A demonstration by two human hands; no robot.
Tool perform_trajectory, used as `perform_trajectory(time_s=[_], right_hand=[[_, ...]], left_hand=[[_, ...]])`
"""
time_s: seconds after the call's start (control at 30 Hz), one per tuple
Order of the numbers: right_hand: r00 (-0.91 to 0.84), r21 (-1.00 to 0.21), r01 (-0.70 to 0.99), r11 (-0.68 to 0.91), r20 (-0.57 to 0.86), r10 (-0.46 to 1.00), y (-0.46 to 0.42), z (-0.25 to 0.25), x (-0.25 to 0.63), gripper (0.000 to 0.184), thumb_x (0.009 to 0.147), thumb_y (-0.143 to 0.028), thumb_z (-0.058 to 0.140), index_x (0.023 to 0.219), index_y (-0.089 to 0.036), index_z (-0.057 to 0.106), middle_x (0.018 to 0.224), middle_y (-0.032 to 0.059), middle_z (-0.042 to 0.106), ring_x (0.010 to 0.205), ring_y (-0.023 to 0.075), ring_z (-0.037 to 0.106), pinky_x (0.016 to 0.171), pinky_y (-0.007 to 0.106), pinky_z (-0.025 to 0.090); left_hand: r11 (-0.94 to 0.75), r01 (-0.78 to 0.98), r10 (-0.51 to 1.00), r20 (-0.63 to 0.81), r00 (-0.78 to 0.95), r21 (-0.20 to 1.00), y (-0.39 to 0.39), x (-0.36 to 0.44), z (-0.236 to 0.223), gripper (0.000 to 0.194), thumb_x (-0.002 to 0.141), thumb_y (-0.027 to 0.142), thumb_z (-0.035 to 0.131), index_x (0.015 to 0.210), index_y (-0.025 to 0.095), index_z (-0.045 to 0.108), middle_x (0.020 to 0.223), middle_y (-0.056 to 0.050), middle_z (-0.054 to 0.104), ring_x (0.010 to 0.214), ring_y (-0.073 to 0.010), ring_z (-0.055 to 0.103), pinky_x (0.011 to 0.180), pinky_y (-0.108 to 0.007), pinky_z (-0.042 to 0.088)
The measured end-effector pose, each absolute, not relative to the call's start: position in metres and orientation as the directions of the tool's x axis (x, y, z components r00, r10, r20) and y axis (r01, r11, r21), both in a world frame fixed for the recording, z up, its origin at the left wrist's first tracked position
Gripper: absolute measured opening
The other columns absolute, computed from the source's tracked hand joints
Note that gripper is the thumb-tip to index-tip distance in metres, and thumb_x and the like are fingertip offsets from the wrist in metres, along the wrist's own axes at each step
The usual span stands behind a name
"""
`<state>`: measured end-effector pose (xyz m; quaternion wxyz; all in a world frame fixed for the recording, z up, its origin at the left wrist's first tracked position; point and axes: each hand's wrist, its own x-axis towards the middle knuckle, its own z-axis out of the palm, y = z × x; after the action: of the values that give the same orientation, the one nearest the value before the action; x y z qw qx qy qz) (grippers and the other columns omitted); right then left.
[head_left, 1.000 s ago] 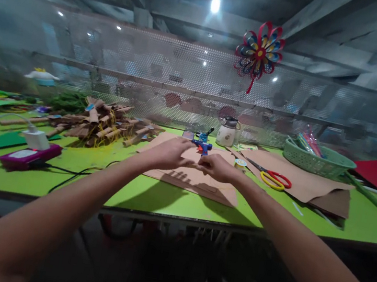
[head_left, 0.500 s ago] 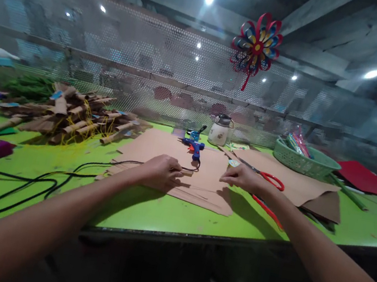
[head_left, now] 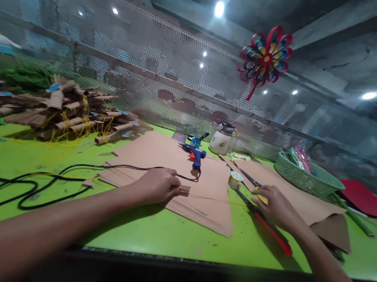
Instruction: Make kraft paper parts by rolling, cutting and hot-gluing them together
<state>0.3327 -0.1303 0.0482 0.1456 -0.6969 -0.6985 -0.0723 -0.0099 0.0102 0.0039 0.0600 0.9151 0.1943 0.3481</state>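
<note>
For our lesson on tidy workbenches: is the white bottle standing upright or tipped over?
Upright: the white bottle stands on its base on the green table, with its dark lid at the top.

Left arm (head_left: 60,227): here it is, bare, stretching from the lower left corner up towards the middle
Left wrist (head_left: 130,193): close to straight, running on in line with the forearm
Left hand (head_left: 157,185): back uppermost, held low, pointing inward
Left fingers (head_left: 174,182): bent and bunched together, a closed pinch
Right arm (head_left: 328,280): and over on this side, bare too, slanting up from the lower right
Right hand (head_left: 276,207): back uppermost, angled in towards the left
Right fingers (head_left: 263,189): curled forward and down, exact grip hard to make out
Both hands: well apart, nearly level with each other
</note>
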Motion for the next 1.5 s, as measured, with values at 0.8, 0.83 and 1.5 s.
perform_trajectory(time_s=[0.8,0.83,1.5], right_hand=[[-0.445,-0.052,0.856,0.514,0.431,0.785,-0.057,0.004,0.172,0.020,0.089,-0.019,0.048,0.081,-0.013,0.066,0.080,0.0062,0.058,0.074,0.0137,0.049,0.067,0.026,0.034],[-0.450,-0.043,0.856,0.516,0.432,0.782,-0.055,0.003,0.172,0.020,0.089,-0.018,0.048,0.081,-0.013,0.066,0.080,0.0060,0.057,0.073,0.0136,0.049,0.066,0.026,0.035],[-0.111,-0.353,0.829,0.433,0.656,0.747,-0.049,0.020,0.193,0.020,0.086,-0.019,0.051,0.076,-0.015,0.067,0.077,0.0054,0.062,0.075,0.0145,0.054,0.070,0.026,0.042]], left_hand=[[-0.850,0.525,0.501,0.388,0.774,0.050,0.001,-0.010,0.010,0.032,0.089,0.040,0.043,0.084,0.019,0.066,0.080,-0.005,0.055,0.076,-0.0173,0.052,0.066,-0.028,0.037],[-0.852,0.521,0.496,0.396,0.772,0.053,0.001,-0.010,0.010,0.030,0.089,0.039,0.043,0.086,0.019,0.065,0.081,-0.005,0.055,0.077,-0.0175,0.052,0.067,-0.028,0.037],[-0.900,0.428,0.420,0.405,0.812,0.074,0.013,-0.007,0.009,0.041,0.092,0.044,0.037,0.088,0.021,0.071,0.076,-0.006,0.055,0.070,-0.0151,0.052,0.065,-0.026,0.038]])
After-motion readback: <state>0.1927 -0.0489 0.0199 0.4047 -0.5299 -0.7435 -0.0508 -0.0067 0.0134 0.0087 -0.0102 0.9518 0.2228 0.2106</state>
